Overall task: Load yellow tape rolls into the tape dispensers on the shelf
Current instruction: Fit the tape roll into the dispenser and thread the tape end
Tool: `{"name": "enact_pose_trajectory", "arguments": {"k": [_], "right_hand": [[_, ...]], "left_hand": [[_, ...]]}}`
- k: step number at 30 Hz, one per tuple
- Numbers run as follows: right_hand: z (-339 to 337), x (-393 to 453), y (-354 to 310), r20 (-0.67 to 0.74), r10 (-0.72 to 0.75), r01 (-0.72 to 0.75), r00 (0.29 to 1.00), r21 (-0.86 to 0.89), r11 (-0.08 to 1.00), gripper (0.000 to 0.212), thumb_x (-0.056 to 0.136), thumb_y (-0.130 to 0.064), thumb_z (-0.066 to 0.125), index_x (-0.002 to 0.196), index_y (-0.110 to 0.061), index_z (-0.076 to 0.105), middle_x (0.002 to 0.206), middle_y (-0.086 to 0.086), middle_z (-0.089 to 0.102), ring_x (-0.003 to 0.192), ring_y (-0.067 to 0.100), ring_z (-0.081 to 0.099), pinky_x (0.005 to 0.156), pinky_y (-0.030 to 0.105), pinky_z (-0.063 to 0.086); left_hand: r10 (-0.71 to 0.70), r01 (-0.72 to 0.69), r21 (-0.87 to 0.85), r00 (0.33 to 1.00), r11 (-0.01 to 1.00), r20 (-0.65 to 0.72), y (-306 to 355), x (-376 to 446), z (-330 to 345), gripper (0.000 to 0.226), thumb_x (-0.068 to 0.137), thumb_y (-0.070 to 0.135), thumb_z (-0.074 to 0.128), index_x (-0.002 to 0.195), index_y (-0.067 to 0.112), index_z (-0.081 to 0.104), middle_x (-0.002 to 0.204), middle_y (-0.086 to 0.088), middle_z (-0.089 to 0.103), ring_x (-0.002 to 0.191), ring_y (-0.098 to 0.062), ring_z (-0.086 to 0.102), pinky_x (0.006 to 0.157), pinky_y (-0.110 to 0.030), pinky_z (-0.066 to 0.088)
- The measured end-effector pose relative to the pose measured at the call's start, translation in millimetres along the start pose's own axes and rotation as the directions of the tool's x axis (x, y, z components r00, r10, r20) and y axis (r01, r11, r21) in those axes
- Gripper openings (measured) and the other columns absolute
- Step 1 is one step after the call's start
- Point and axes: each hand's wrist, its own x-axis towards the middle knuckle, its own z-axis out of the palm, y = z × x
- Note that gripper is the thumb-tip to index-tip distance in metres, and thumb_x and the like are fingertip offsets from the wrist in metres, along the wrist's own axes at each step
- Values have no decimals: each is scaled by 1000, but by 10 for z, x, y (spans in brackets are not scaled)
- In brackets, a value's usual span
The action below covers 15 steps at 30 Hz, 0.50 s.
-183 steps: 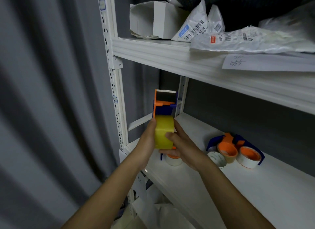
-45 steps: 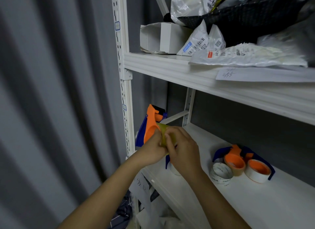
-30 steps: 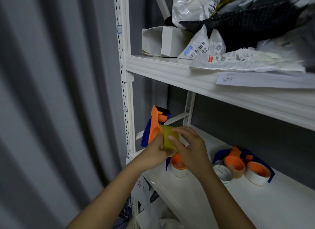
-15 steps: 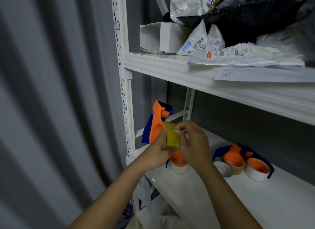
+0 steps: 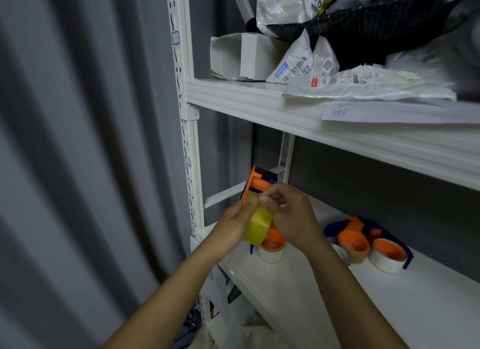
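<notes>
An orange and blue tape dispenser [image 5: 255, 183] is held up in front of the shelf's left post, with a yellow tape roll [image 5: 257, 224] seated in it. My left hand [image 5: 232, 225] grips the roll and dispenser from the left. My right hand [image 5: 288, 213] is on the right side, its thumb and forefinger pinching at the top of the roll near the dispenser's head. Another dispenser with a white roll [image 5: 270, 248] lies on the lower shelf [image 5: 324, 296] just below my hands.
Two more orange and blue dispensers with white rolls [image 5: 368, 244] lie further right on the lower shelf. The upper shelf [image 5: 259, 101] carries a white box [image 5: 241, 57] and plastic mailer bags [image 5: 363, 86]. Grey curtain on the left.
The dispenser has turned so the yellow roll's face points toward me and sits lower. My right fingers have moved to the roll's top edge and pinch there.
</notes>
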Motion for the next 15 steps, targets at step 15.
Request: {"name": "enact_pose_trajectory", "arguments": {"k": [15], "right_hand": [[105, -222, 14, -232, 10, 13, 973, 97, 995, 20, 83, -19, 68, 103, -18, 69, 98, -20, 49, 90, 0, 55, 76, 1, 41]], "left_hand": [[96, -100, -40, 990, 994, -99, 8, 24, 107, 20, 99, 34, 37, 98, 36, 57, 91, 13, 63, 71, 17, 59, 56, 1, 41]]}}
